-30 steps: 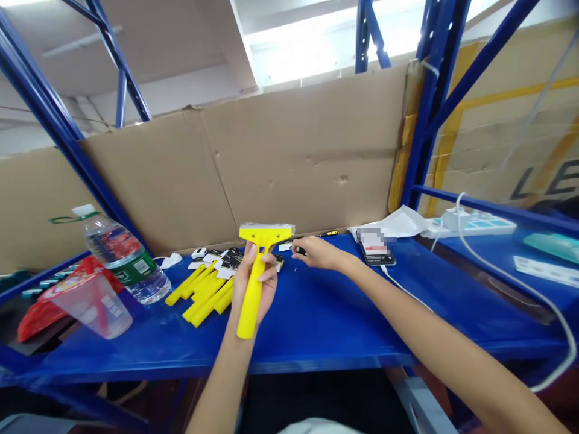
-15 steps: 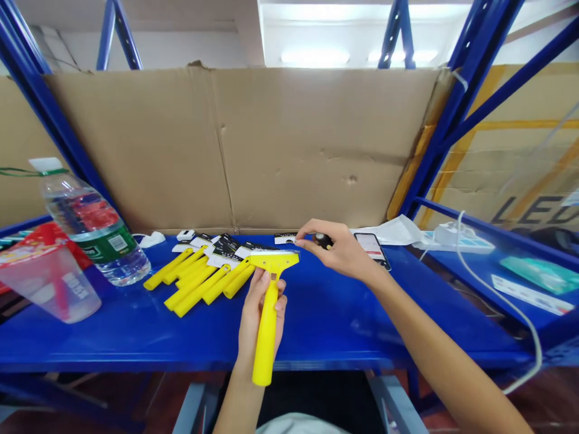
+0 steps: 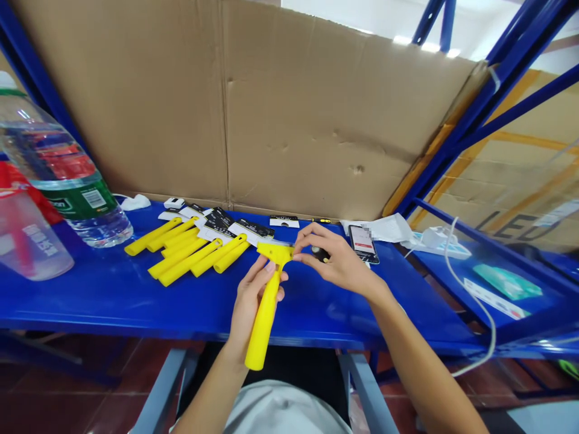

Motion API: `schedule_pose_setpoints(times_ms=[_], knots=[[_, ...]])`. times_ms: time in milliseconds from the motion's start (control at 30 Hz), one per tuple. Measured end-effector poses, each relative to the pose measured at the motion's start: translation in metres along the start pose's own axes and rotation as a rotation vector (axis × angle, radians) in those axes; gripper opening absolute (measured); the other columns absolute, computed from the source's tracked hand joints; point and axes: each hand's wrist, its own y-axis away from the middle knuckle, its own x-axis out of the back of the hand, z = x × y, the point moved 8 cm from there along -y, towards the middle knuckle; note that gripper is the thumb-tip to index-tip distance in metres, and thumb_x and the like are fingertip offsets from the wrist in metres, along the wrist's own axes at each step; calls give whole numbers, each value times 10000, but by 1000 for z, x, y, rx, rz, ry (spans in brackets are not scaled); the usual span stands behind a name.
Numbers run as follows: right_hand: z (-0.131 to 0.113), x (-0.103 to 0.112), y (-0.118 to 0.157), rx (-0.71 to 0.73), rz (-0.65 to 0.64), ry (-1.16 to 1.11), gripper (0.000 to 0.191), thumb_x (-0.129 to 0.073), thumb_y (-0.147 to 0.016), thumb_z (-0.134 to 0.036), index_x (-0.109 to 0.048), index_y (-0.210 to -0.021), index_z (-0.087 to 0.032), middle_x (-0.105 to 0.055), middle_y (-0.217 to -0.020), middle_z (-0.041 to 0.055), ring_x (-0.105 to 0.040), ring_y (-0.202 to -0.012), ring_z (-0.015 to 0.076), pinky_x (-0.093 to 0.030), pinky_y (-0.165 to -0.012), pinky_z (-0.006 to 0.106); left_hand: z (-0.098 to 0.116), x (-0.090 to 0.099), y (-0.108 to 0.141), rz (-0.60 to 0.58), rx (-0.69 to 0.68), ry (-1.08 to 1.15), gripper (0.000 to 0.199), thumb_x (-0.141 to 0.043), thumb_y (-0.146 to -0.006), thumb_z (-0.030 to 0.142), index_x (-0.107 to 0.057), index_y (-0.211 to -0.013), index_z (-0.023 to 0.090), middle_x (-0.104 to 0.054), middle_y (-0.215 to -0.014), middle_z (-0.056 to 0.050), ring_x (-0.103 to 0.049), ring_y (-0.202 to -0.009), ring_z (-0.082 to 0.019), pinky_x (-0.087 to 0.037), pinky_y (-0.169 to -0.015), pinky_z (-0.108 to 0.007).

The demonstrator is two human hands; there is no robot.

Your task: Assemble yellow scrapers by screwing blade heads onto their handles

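My left hand grips the handle of a yellow plastic scraper, whose wide head points away from me and tilts slightly. My right hand pinches a small black object, partly hidden by the fingers, and its fingertips touch the scraper's head. A thin metal edge shows along that head. To the left on the blue steel shelf lie several yellow plastic handles beside black-and-white packaging cards.
A water bottle and a clear plastic cup stand at the left. A phone, white papers and a power strip with a white cable lie at the right. Cardboard lines the back of the shelf.
The view has tipped down and turned left. My right hand has moved left, from beside the scraper to its head. The scraper now leans, its handle end swung to the left.
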Motion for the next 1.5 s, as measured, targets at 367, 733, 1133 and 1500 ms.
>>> schedule_pose_setpoints(times_ms=[367, 733, 1133, 1500], knots=[[14, -3, -7, -87, -48, -164, 201, -785, -1010, -436, -769, -954, -243, -699, -1112, 65, -663, -1080, 235, -520, -1040, 418, 3, -10, 4, -15, 28, 87, 460, -983, -766, 264, -780, -1172, 194, -770, -999, -58, -719, -728, -125, -505, -489, -163], [50, -21, -13, -638, -312, -436, 542, -1001, -705, -498, -651, -1039, -252, -578, -648, -95, -428, -396, 69, -318, -338, 216, 9, -13, 7, -4, 11, 118, 387, -958, -763, 201, -763, -1097, 195, -737, -992, -37, -729, -747, -121, -503, -474, -144], [49, -24, -11, -621, -418, -490, 487, -961, -776, -487, -718, -1113, -232, -561, -619, -96, -420, -400, 62, -339, -340, 194, 6, -8, 5, 9, 24, 90, 409, -968, -768, 224, -755, -1116, 198, -736, -937, -22, -730, -715, -118, -508, -487, -150], [48, -31, -12, -612, -410, -605, 495, -974, -753, -516, -702, -1027, -207, -521, -526, -108, -402, -390, 63, -347, -338, 169, 9, -14, 9, 11, 6, 129, 463, -997, -709, 201, -781, -1117, 170, -744, -938, -23, -742, -730, -129, -525, -472, -146]])
